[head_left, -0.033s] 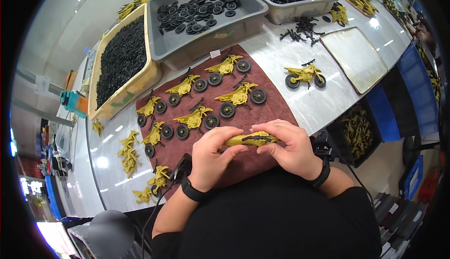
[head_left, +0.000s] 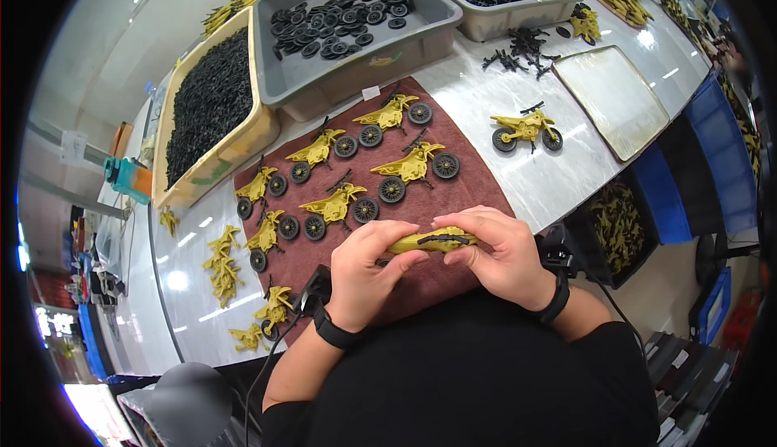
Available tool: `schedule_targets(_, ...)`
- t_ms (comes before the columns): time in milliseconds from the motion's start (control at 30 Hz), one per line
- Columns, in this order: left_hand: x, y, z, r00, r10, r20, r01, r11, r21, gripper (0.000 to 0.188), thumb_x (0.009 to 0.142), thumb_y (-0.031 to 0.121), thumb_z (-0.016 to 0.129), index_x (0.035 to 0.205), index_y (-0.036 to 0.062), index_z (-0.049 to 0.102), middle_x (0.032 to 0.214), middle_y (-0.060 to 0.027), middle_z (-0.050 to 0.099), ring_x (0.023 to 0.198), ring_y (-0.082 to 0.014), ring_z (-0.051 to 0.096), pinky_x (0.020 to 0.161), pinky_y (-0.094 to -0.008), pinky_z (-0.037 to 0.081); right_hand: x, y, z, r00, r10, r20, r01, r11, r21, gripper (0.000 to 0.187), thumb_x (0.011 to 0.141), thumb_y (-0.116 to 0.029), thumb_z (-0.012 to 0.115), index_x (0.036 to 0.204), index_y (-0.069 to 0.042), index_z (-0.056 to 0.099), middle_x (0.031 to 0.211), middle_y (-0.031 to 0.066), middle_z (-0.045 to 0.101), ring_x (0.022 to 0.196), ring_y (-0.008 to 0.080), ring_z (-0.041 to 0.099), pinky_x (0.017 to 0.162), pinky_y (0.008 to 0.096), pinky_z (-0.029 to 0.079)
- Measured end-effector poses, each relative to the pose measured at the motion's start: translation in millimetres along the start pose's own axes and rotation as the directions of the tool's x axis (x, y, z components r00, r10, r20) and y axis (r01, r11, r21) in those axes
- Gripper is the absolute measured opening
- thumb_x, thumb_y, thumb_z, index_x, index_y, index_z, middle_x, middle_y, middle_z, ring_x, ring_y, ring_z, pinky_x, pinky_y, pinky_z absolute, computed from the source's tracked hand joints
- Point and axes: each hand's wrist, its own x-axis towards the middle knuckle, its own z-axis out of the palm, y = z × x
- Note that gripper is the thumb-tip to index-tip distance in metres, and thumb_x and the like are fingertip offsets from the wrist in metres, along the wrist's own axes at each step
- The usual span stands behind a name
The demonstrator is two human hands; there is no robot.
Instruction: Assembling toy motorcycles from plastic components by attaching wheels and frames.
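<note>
The left hand point(head_left: 360, 265) and right hand point(head_left: 506, 261) pinch opposite ends of a yellow toy motorcycle body point(head_left: 402, 243), thumbs toward the wearer and fingers along the far side. It is above the near part of the reddish-brown cloth point(head_left: 473, 184), which lies on the tabletop point(head_left: 473, 99). A black strip-like part point(head_left: 441, 239) runs along the body; the fingers hide both ends, so its seating is hard to judge. Even thumb pressure, straight wrists and a low hold over the cloth would probably serve best, sparing thin plastic from twisting.
</note>
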Motion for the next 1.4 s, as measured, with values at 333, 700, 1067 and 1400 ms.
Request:
schedule_targets(333,-5.8,9.7,8.1,0.991,-0.002,-0.137,0.017,0.994,0.108,0.028,0.07,0.002,0.078,0.096,0.0017,0.069,0.086,-0.0093,0.066,0.074,-0.02,0.064,0.066,-0.0274,0.05,7.0,5.6,-1.0,0.956,0.27,0.114,-0.285,0.946,0.154,0.034,0.076,-0.006,0.074,0.109,-0.003,0.065,0.095,0.0109,0.067,0.088,0.0261,0.064,0.078,0.034,0.05)
schedule_targets(700,-5.9,14.7,3.5,0.928,0.365,-0.079,-0.34,0.913,0.226,0.039,0.07,-0.001,0.075,0.108,-0.0014,0.063,0.1,-0.0148,0.065,0.089,-0.03,0.066,0.076,-0.035,0.054,10.7,7.0,0.0,0.968,-0.251,-0.005,0.251,0.968,0.024,0.041,0.063,-0.001,0.079,0.102,-0.003,0.065,0.102,0.0109,0.067,0.096,0.0284,0.064,0.083,0.0378,0.051)
schedule_targets(1067,-12.4,2.6,-1.0,0.972,0.227,-0.066,-0.221,0.971,0.096,0.04,0.071,0.002,0.075,0.109,-0.0003,0.063,0.105,-0.0144,0.067,0.093,-0.0266,0.067,0.08,-0.0326,0.055,3.4,10.3,4.4,0.994,-0.096,0.044,0.095,0.995,0.024,0.039,0.068,0.0,0.077,0.104,-0.001,0.064,0.103,0.0121,0.067,0.096,0.0264,0.064,0.083,0.0347,0.052)
schedule_targets(1400,-23.2,-10.9,-9.0,0.991,0.107,-0.083,-0.12,0.977,-0.175,0.036,0.075,0.009,0.076,0.109,0.0027,0.066,0.102,-0.0102,0.07,0.094,-0.0214,0.068,0.08,-0.0287,0.053,0.8,6.6,4.2,0.995,0.023,0.098,-0.042,0.979,0.201,0.035,0.076,-0.006,0.075,0.108,-0.001,0.063,0.106,0.0117,0.066,0.097,0.0218,0.064,0.082,0.0303,0.051)
